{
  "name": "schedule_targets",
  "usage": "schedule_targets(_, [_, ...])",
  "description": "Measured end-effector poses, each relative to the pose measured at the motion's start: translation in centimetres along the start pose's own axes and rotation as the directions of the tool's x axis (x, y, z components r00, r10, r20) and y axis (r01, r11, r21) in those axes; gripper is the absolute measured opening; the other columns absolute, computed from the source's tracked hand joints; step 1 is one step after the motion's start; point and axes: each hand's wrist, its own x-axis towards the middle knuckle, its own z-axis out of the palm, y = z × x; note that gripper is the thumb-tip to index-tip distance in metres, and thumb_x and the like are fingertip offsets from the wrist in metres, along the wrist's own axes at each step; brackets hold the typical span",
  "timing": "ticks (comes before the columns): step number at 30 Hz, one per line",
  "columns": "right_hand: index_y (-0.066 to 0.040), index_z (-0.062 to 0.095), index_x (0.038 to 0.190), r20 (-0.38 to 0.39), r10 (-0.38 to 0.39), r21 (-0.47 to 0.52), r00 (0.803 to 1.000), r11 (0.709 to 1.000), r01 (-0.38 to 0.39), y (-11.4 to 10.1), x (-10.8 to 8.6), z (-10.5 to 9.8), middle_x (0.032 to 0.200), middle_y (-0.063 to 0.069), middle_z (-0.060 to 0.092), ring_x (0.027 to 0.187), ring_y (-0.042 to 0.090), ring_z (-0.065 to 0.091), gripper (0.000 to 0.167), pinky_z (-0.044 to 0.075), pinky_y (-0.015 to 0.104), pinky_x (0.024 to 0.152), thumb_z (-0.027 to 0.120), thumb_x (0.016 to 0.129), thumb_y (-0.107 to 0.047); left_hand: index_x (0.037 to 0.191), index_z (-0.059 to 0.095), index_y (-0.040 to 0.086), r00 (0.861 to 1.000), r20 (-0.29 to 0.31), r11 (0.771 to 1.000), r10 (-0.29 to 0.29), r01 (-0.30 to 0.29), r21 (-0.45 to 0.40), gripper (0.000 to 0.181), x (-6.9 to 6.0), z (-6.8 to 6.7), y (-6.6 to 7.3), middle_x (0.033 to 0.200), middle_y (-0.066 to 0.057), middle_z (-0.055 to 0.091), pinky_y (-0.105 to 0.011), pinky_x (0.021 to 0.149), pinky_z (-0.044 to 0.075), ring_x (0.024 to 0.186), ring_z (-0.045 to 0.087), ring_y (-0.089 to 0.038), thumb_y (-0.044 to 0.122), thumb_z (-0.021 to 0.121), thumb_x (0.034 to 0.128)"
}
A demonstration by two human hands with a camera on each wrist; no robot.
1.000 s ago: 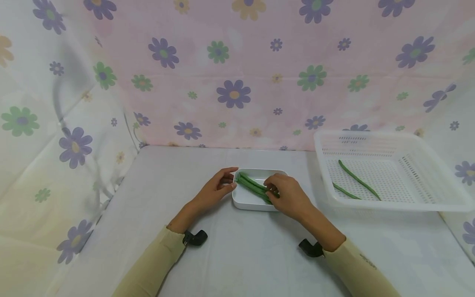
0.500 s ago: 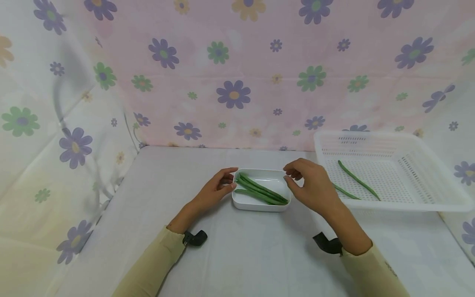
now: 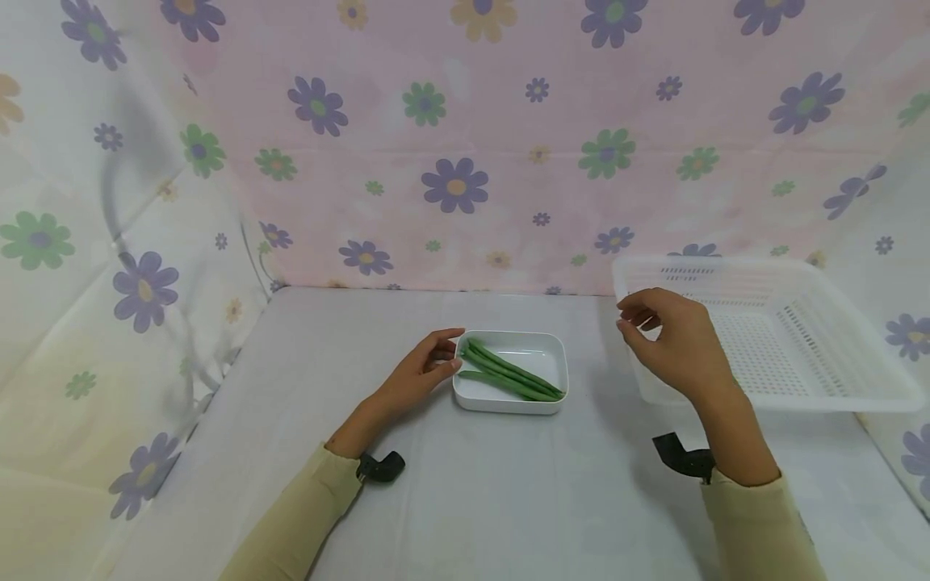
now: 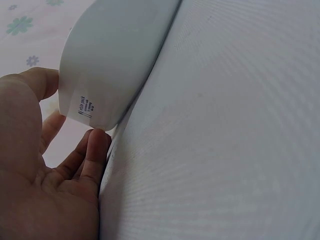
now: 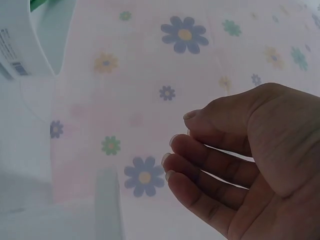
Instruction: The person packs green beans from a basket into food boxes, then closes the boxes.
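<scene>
A small white rectangular dish (image 3: 508, 406) stands mid-table with several green beans (image 3: 508, 373) lying in it. My left hand (image 3: 417, 371) rests at the dish's left end, its thumb and fingertips touching the end wall. In the left wrist view the dish's outer side (image 4: 115, 55) carries small printed text. My right hand (image 3: 676, 339) is raised over the left side of a white perforated basket (image 3: 792, 401), holding nothing, its fingers loosely curled. It hides most of the beans in the basket. In the right wrist view the gap between thumb and fingertips (image 5: 172, 145) is bare.
A white cloth covers the table (image 3: 479, 500). Flower-patterned curtain (image 3: 450, 234) hangs along the back and both sides. The basket stands to the right of the dish, near the back.
My right hand has let go of the green beans in the dish and moved right, up to the basket's left side. My left hand stays at the dish.
</scene>
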Motion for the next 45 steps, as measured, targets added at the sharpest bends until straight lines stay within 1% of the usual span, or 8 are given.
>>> schedule_targets(4, [0.000,0.075,0.112,0.007,0.038,0.002,0.999,0.999,-0.038,1.2,-0.1,-0.8,0.098,0.011,0.076,0.085,0.027,0.073,0.019,0.052,0.016,0.076,0.077,0.092,0.002,0.160,0.045,0.025,1.000,0.003,1.000,0.001,-0.001,0.002,0.055,0.0,0.0,-0.1,0.139,-0.012,0.057,-0.049,0.113,0.046,0.131,0.058,-0.026,0.026,0.064,0.1087])
schedule_targets(10, [0.001,0.074,0.113,0.044,0.113,-0.008,0.993,0.994,-0.113,3.0,-0.3,-1.5,0.099,0.014,0.076,0.088,0.031,0.073,0.018,0.045,0.008,0.075,0.075,0.095,-0.002,0.160,0.045,0.025,1.000,0.004,1.000,0.007,-0.007,0.001,0.055,0.0,0.0,-0.2,0.140,-0.012,0.057,-0.050,0.112,0.047,0.131,0.058,-0.026,0.026,0.065,0.1087])
schedule_targets(12, [0.001,0.074,0.113,0.067,0.142,-0.021,0.988,0.990,-0.141,3.5,-0.3,-1.7,0.100,0.016,0.076,0.088,0.032,0.072,0.018,0.047,0.012,0.076,0.075,0.095,-0.004,0.160,0.045,0.025,1.000,0.004,1.000,0.007,-0.007,0.002,0.055,0.0,0.0,-0.1,0.140,-0.012,0.056,-0.050,0.112,0.047,0.131,0.058,-0.026,0.026,0.065,0.1087])
schedule_targets(18, [0.001,0.074,0.112,0.148,0.230,-0.078,0.962,0.972,-0.220,4.9,-0.4,-1.7,0.099,0.017,0.076,0.089,0.034,0.072,0.019,0.055,0.046,0.077,0.077,0.095,-0.010,0.161,0.045,0.027,1.000,0.003,1.000,0.000,0.000,0.008,0.055,0.0,-0.1,-0.2,0.140,-0.011,0.056,-0.049,0.112,0.047,0.131,0.058,-0.026,0.027,0.064,0.1088])
schedule_targets(22, [0.001,0.073,0.114,0.220,0.284,-0.099,0.933,0.958,-0.269,6.0,-0.6,-1.6,0.102,0.017,0.076,0.093,0.035,0.073,0.024,0.056,0.053,0.080,0.078,0.096,-0.014,0.160,0.045,0.027,1.000,0.001,1.000,-0.002,0.002,0.002,0.055,0.0,-0.1,-0.2,0.140,-0.012,0.056,-0.049,0.112,0.047,0.131,0.058,-0.026,0.026,0.064,0.1087])
schedule_targets(27, [0.004,0.070,0.118,0.329,0.345,-0.127,0.879,0.938,-0.321,7.4,-0.8,-1.4,0.108,0.021,0.073,0.101,0.043,0.070,0.033,0.054,0.062,0.087,0.079,0.096,-0.019,0.160,0.045,0.027,1.000,0.004,1.000,-0.004,0.004,0.004,0.055,-0.1,-0.1,-0.2,0.141,-0.012,0.056,-0.049,0.113,0.046,0.132,0.058,-0.026,0.027,0.065,0.1086])
schedule_targets(37, [0.007,0.070,0.112,0.408,0.423,-0.258,0.809,0.904,-0.342,9.4,-1.1,-0.7,0.098,0.020,0.072,0.091,0.037,0.065,0.037,0.053,0.057,0.081,0.085,0.088,-0.018,0.160,0.045,0.024,1.000,0.009,1.000,0.014,-0.014,-0.006,0.054,0.1,0.0,-0.3,0.140,-0.013,0.056,-0.050,0.113,0.046,0.131,0.058,-0.028,0.023,0.064,0.1090])
schedule_targets(45, [0.008,0.069,0.114,0.493,0.432,-0.296,0.755,0.899,-0.322,9.9,-0.8,-0.2,0.097,0.021,0.072,0.089,0.037,0.065,0.038,0.054,0.056,0.080,0.084,0.087,-0.013,0.161,0.044,0.025,1.000,0.009,1.000,0.009,-0.009,0.011,0.055,0.2,-0.1,-0.5,0.140,-0.011,0.057,-0.047,0.111,0.048,0.131,0.058,-0.025,0.026,0.063,0.1092])
